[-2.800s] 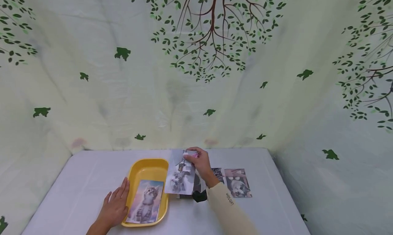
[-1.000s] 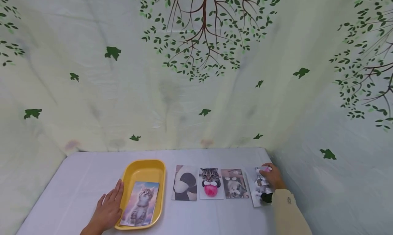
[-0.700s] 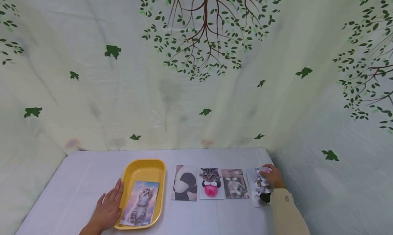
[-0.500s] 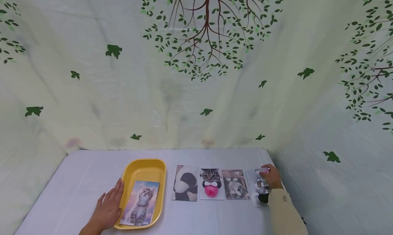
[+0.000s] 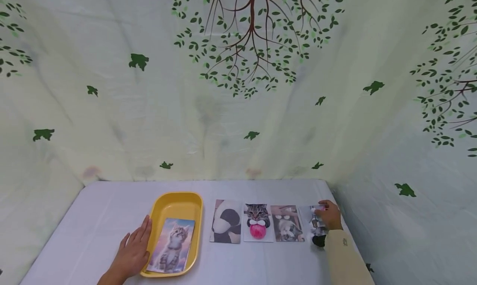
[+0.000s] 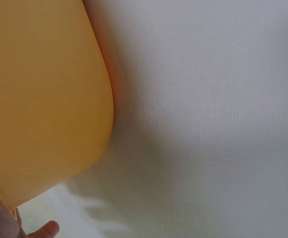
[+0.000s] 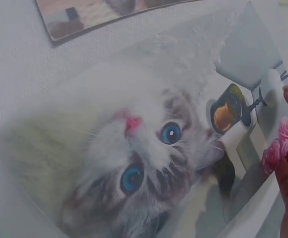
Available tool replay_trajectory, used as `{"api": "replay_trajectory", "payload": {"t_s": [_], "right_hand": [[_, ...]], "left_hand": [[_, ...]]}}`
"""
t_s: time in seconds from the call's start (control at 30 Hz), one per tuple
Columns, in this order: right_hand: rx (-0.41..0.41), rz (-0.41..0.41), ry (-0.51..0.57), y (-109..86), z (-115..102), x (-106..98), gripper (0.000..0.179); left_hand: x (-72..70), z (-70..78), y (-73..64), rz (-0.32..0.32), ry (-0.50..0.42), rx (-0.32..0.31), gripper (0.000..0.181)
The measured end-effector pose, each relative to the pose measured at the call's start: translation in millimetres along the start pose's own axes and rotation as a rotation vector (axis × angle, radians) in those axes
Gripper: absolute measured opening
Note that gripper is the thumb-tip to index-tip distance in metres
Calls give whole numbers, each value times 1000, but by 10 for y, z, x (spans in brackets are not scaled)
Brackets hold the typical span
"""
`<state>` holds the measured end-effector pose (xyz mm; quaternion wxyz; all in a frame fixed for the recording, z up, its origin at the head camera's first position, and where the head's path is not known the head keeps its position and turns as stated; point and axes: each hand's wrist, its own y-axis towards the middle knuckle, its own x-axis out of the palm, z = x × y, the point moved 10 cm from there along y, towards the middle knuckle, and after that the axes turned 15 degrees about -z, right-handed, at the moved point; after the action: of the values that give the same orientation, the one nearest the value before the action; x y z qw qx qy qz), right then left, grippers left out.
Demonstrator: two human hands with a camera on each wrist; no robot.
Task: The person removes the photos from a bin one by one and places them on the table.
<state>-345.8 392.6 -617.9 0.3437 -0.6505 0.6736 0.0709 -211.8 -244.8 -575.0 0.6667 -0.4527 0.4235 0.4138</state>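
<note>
My right hand (image 5: pixel 329 214) pinches the top right edge of a kitten photo card (image 5: pixel 314 223) at the right end of a row. In the right wrist view, this glossy card (image 7: pixel 129 134) shows a blue-eyed kitten and pink flowers, with thumb and fingers at its edge. My left hand (image 5: pixel 132 252) rests with straight fingers along the left rim of a yellow tray (image 5: pixel 179 204). A card with a tabby kitten (image 5: pixel 173 245) lies in the tray's near part; whether others lie beneath it, I cannot tell. The left wrist view shows the tray's outer wall (image 6: pixel 49 99).
Three cards lie side by side right of the tray: a black-and-white picture (image 5: pixel 226 223), a cat with a pink ball (image 5: pixel 258 225) and a greyish animal (image 5: pixel 287 225). A white cloth (image 5: pixel 261 264) covers the table. Leaf-printed curtains (image 5: pixel 223 123) hang behind.
My right hand has carried the kitten card from beside the tray to the row's right end and lowered it there. The left hand stays at the tray.
</note>
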Motion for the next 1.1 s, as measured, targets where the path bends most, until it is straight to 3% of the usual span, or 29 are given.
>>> {"api": "replay_trajectory", "payload": {"t_s": [0.2,0.43,0.7,1.1], "right_hand": [[-59,50,-10,-68,-148,2,39],[-190,159,15,-259,-624,211,39],[-375,18,178,-478,-1235,978,31],[-572,-224,303,-938,-1984,2199,20]], "left_hand": [[13,0,4,-4,-21,4,87],[31,-1,20,-16,-15,0,88],[25,-15,7,-1,-1,-5,86],[-2,-5,-4,26,-2,-2,84]]}}
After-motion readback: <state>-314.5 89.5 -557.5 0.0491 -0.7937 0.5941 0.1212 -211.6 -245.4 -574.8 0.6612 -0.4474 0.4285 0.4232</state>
